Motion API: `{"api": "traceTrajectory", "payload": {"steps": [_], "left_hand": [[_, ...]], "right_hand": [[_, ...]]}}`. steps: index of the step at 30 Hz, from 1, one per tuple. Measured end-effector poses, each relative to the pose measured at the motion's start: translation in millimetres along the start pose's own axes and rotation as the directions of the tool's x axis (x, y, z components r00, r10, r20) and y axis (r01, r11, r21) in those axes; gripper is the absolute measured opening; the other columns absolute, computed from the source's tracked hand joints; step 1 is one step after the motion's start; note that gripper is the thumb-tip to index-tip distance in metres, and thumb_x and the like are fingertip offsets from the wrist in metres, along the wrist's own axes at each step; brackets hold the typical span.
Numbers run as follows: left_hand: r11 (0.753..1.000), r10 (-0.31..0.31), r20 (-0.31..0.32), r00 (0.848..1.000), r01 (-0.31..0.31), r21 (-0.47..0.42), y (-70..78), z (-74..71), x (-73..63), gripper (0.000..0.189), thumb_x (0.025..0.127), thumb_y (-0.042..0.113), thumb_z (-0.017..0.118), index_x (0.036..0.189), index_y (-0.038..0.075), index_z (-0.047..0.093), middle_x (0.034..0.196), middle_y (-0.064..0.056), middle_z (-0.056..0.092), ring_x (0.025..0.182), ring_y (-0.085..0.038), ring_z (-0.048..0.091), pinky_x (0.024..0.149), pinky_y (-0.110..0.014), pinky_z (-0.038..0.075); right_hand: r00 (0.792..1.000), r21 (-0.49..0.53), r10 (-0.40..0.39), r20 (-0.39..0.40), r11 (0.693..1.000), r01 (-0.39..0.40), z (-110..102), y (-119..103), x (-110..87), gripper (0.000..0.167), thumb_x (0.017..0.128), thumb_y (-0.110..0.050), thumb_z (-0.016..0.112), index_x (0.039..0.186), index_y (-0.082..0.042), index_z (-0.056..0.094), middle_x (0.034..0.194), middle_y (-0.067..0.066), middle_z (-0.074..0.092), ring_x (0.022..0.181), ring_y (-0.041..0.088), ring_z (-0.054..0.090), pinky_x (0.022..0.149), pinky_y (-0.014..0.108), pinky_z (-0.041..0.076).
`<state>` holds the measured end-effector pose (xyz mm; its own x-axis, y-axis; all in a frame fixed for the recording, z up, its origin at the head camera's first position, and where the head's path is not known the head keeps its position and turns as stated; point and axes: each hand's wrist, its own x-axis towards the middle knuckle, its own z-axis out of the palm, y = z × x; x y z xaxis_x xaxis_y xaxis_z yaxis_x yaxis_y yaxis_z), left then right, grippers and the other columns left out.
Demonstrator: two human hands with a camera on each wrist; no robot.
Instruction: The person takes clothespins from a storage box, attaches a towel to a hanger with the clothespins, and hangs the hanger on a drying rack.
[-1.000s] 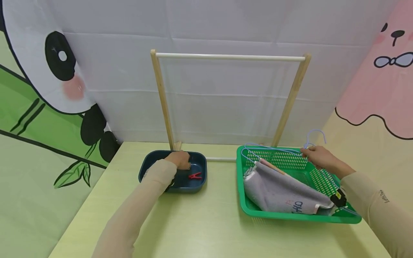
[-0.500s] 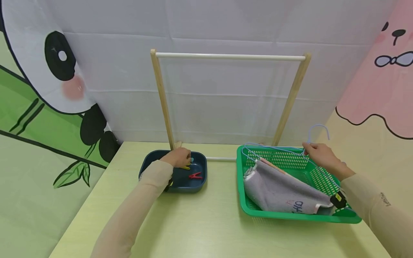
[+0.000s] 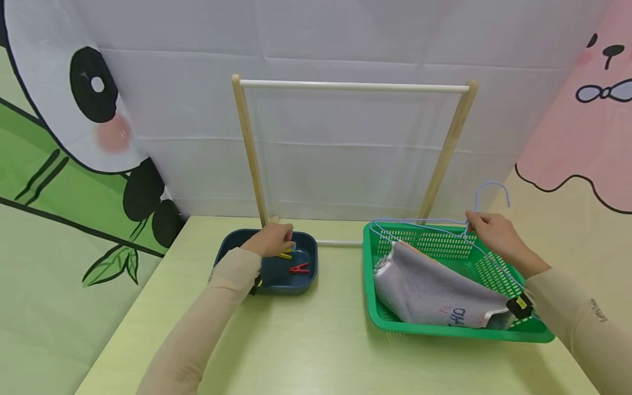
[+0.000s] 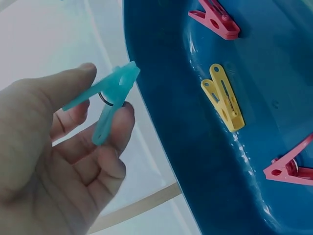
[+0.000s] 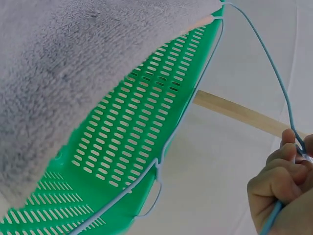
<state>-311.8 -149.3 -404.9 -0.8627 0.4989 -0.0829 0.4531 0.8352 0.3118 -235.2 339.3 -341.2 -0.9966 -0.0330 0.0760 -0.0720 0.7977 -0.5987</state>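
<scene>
My left hand point(image 3: 269, 240) is over the dark blue basin point(image 3: 315, 263). In the left wrist view, its thumb and fingers pinch a teal clothespin point(image 4: 120, 83) by the handles, just beside the basin's wall. A yellow clothespin point(image 4: 225, 100) and red clothespins point(image 4: 222, 24) lie inside the basin. With my right hand point(image 3: 498, 236) I grip a light blue hanger point(image 3: 478, 197) just below its hook. A second blue hanger point(image 5: 183, 117) shows in the right wrist view, reaching under the grey towel point(image 3: 439, 299). The towel lies in the green basket point(image 3: 395, 327).
Behind the containers stands a rack with wooden posts point(image 3: 250, 153) and a white top bar point(image 3: 345, 85). Its lower bar point(image 3: 340, 243) runs between basin and basket. Pale tabletop point(image 3: 316, 351) lies in front.
My left hand has risen slightly from the basin, lifting the teal clothespin and uncovering the yellow one. My right hand has moved slightly right and up, raising the hanger's hook.
</scene>
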Motion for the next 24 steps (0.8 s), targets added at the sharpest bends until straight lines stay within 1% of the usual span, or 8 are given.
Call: {"api": "traceTrajectory", "payload": {"steps": [5, 10, 13, 17, 21, 24], "left_hand": [[0.999, -0.019, -0.065, 0.998, 0.021, 0.025, 5.2, -1.7, -1.6, 0.026, 0.088, 0.024, 0.069, 0.075, 0.010, 0.051, 0.069, -0.003, 0.049, 0.070, -0.019, 0.044, 0.062, -0.031, 0.039], [0.998, -0.027, -0.107, 0.994, 0.033, 0.048, 6.1, -1.5, -0.2, 0.032, 0.084, 0.026, 0.074, 0.063, 0.010, 0.056, 0.062, -0.002, 0.050, 0.069, -0.020, 0.046, 0.060, -0.030, 0.040], [0.999, -0.026, -0.119, 0.993, 0.031, 0.044, 5.8, -0.8, 0.4, 0.036, 0.083, 0.026, 0.074, 0.057, 0.010, 0.056, 0.056, -0.001, 0.048, 0.065, -0.019, 0.046, 0.058, -0.029, 0.038], [0.999, -0.030, -0.123, 0.992, 0.032, 0.008, 6.1, 0.2, 1.2, 0.040, 0.085, 0.022, 0.073, 0.052, 0.011, 0.053, 0.048, 0.002, 0.041, 0.056, -0.015, 0.041, 0.053, -0.026, 0.034], [0.999, -0.034, -0.122, 0.992, 0.029, -0.035, 7.7, -0.3, 1.6, 0.044, 0.086, 0.019, 0.071, 0.049, 0.012, 0.048, 0.045, 0.004, 0.032, 0.047, -0.012, 0.032, 0.048, -0.024, 0.028], [0.999, -0.027, -0.122, 0.992, 0.023, -0.036, 9.0, -1.1, 1.4, 0.044, 0.086, 0.019, 0.070, 0.050, 0.012, 0.046, 0.046, 0.004, 0.031, 0.046, -0.012, 0.031, 0.047, -0.024, 0.027]], "right_hand": [[1.000, 0.000, -0.002, -0.007, 1.000, 0.002, -1.2, -3.3, -3.3, 0.064, 0.099, -0.055, 0.026, 0.088, -0.002, 0.060, 0.060, 0.005, 0.041, 0.051, 0.020, 0.035, 0.052, 0.035, 0.033], [1.000, -0.006, -0.008, -0.024, 1.000, 0.008, -4.2, -7.9, -5.9, 0.063, 0.099, -0.055, 0.027, 0.090, -0.002, 0.060, 0.061, 0.005, 0.040, 0.052, 0.020, 0.035, 0.051, 0.035, 0.032], [0.999, -0.018, -0.027, -0.038, 1.000, 0.026, -6.4, -11.3, -6.8, 0.061, 0.099, -0.053, 0.027, 0.090, -0.003, 0.061, 0.063, 0.006, 0.041, 0.054, 0.021, 0.036, 0.051, 0.034, 0.033], [0.998, -0.035, -0.048, -0.046, 0.998, 0.046, -9.4, -16.3, -8.0, 0.059, 0.100, -0.051, 0.027, 0.090, -0.003, 0.060, 0.063, 0.007, 0.040, 0.055, 0.022, 0.037, 0.051, 0.034, 0.032], [0.997, -0.045, -0.059, -0.057, 0.997, 0.056, -12.1, -21.6, -8.8, 0.060, 0.100, -0.051, 0.027, 0.092, -0.002, 0.060, 0.062, 0.006, 0.038, 0.053, 0.021, 0.037, 0.050, 0.034, 0.032], [0.995, -0.059, -0.067, -0.077, 0.996, 0.062, -14.0, -24.4, -8.9, 0.059, 0.100, -0.051, 0.028, 0.092, -0.002, 0.061, 0.061, 0.006, 0.038, 0.053, 0.020, 0.037, 0.049, 0.034, 0.032]]}}
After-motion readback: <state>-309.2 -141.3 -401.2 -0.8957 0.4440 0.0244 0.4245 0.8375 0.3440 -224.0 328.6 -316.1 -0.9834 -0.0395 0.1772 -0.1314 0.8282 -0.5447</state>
